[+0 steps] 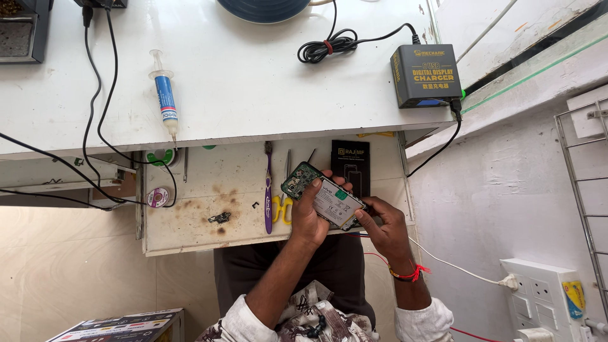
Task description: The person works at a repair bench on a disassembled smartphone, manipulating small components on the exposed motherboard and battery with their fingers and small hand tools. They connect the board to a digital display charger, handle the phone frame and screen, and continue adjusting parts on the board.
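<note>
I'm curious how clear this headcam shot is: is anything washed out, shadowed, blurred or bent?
Head view: bright, even daylight; the white desk top looks slightly washed out, and the shelf beneath sits in soft shadow. The opened phone, left hand and right hand are sharp, with no motion blur. The wide lens bows straight lines near the edges, as on the wire rack.

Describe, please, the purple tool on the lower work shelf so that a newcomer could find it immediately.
Start at the stained lower shelf under the white bench top. Just beside the left hand lies a purple toothbrush, lengthwise, bristle end farthest from the person. It is the only purple item; tweezers beside it are bare metal.
</note>
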Action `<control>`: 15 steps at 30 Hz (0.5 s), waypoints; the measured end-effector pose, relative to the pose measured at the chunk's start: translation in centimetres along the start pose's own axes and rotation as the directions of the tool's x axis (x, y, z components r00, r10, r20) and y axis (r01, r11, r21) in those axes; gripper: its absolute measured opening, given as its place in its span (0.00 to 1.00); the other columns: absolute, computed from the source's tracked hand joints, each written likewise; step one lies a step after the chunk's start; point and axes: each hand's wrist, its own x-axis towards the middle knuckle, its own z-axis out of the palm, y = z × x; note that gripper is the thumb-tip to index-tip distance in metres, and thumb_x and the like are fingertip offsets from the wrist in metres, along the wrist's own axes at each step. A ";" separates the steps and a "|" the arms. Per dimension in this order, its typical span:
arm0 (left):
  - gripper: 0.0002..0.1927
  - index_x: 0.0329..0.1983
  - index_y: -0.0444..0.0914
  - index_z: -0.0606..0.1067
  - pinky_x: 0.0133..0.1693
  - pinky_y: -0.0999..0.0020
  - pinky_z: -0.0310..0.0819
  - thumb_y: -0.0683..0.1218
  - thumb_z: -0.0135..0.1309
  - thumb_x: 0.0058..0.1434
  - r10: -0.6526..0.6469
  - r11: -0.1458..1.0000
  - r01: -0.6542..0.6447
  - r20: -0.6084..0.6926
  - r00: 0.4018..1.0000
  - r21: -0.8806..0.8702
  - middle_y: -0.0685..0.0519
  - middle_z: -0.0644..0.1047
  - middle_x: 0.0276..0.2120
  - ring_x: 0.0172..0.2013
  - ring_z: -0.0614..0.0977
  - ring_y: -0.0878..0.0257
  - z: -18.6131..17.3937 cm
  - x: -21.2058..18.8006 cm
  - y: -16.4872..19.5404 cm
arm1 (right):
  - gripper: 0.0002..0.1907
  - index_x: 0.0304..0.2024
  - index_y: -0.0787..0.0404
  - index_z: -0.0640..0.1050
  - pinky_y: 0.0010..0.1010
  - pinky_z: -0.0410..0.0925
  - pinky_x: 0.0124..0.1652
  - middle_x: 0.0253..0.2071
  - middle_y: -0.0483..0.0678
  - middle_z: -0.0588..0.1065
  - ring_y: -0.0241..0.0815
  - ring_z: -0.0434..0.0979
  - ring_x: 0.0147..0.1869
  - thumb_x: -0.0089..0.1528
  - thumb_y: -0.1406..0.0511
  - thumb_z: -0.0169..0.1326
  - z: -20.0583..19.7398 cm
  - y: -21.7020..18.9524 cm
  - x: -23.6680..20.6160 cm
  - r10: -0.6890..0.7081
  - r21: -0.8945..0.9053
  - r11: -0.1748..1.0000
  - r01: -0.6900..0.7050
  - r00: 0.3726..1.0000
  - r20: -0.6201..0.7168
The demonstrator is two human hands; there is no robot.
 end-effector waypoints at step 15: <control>0.18 0.52 0.33 0.73 0.48 0.52 0.84 0.48 0.61 0.65 0.231 0.970 -0.230 -0.010 0.973 0.084 0.38 0.82 0.44 0.46 0.86 0.49 2.5 -0.9 0.7 | 0.14 0.44 0.68 0.81 0.20 0.64 0.31 0.28 0.41 0.76 0.26 0.70 0.32 0.65 0.62 0.60 -0.1 0.4 -0.1 0.071 0.106 0.992 -0.070 0.997 -0.001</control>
